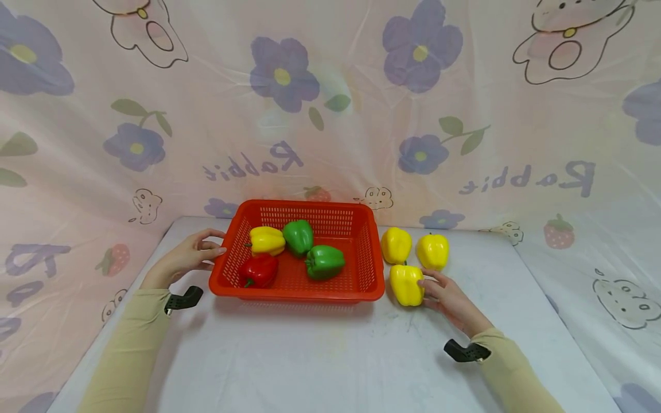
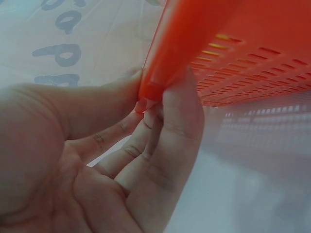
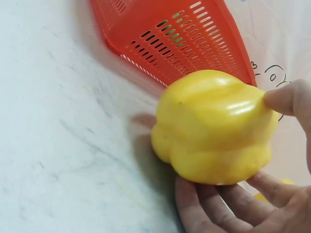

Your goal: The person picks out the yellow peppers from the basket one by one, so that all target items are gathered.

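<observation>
My left hand (image 1: 187, 259) pinches the left rim of a red plastic basket (image 1: 299, 295); in the left wrist view the thumb lies on one side of the rim (image 2: 167, 53) and the fingers on the other. A yellow bell pepper (image 1: 406, 285) stands just right of the basket, and my right hand (image 1: 453, 303) grips it from its right side. The right wrist view shows thumb and fingers on opposite sides of this yellow pepper (image 3: 214, 126). Inside the basket lie a yellow pepper (image 1: 267, 241), a red pepper (image 1: 259, 271) and two green peppers (image 1: 325, 263).
Two more yellow peppers, one beside the basket (image 1: 396, 245) and one farther right (image 1: 434, 251), sit behind the gripped one. A white table (image 1: 310, 361) carries everything, with a patterned cloth (image 1: 341, 143) hanging behind it and at the sides.
</observation>
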`<state>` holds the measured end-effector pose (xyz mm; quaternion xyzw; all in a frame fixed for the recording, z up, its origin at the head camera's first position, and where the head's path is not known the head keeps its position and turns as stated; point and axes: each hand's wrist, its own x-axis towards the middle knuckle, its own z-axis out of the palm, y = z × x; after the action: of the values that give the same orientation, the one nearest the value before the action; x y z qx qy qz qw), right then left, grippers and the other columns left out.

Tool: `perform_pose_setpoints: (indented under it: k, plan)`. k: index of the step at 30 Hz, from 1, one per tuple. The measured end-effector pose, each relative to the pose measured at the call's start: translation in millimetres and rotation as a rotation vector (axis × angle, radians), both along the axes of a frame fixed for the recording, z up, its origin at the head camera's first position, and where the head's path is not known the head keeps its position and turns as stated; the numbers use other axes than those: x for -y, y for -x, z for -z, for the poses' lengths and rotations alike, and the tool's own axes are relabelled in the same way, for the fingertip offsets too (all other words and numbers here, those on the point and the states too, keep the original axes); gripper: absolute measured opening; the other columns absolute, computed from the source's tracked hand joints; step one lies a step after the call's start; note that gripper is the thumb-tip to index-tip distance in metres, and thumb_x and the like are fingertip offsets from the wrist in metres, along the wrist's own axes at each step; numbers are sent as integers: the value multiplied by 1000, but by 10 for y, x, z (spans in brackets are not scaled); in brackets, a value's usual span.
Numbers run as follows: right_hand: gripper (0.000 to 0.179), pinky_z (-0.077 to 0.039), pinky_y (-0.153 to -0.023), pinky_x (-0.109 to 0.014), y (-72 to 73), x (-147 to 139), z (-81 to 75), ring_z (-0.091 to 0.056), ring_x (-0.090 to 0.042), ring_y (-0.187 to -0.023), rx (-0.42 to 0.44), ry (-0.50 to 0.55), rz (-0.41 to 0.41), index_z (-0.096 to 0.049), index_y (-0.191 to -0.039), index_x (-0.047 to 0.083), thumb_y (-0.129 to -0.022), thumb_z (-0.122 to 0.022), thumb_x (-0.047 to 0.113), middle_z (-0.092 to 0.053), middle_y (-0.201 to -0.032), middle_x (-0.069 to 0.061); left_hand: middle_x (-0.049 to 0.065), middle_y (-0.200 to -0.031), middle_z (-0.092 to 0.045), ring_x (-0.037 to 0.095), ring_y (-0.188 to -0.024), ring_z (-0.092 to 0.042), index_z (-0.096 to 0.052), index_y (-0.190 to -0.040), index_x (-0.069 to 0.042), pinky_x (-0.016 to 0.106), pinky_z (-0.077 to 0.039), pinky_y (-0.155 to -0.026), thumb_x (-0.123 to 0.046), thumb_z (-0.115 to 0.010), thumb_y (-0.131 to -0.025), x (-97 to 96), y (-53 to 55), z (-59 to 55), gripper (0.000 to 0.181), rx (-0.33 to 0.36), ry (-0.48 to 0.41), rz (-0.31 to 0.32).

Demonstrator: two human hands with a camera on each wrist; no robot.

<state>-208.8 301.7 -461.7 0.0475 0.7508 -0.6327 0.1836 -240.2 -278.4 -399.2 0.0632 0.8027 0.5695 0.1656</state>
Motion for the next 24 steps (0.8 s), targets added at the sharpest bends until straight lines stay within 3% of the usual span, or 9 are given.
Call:
perform_pose_setpoints:
  k: [13,20,24]
  plan:
    - [71,-48,-94,-40,28,-12,-6,-50,-31,-117,-34,-17,-67,-21,-148,-5,-98,-53,34,-32,-145,-28,19,-107,-60,25,-88,-65,-31,-139,0,40,-56,-78,-19,-60,-96,25,4,9,55,-4,11,-7]
    - [61,-51,-89,-34,24,-95,27,-57,-24,-105,-40,-39,-116,-33,-142,-10,-99,-53,28,-49,-132,-22,19,-107,-59,23,-88,-64,-29,-140,2,39,-56,-78,-18,-60,-96,25,-10,18,58,0,-2,2]
    - [60,-50,-89,-33,41,-124,-1,-56,-29,-108,-55,-47,-154,-30,-142,-11,-101,-50,27,-49,-131,-21,20,-109,-59,23,-88,-64,-28,-141,1,39,-56,-78,-19,-59,-96,9,-10,17,58,-4,-6,2]
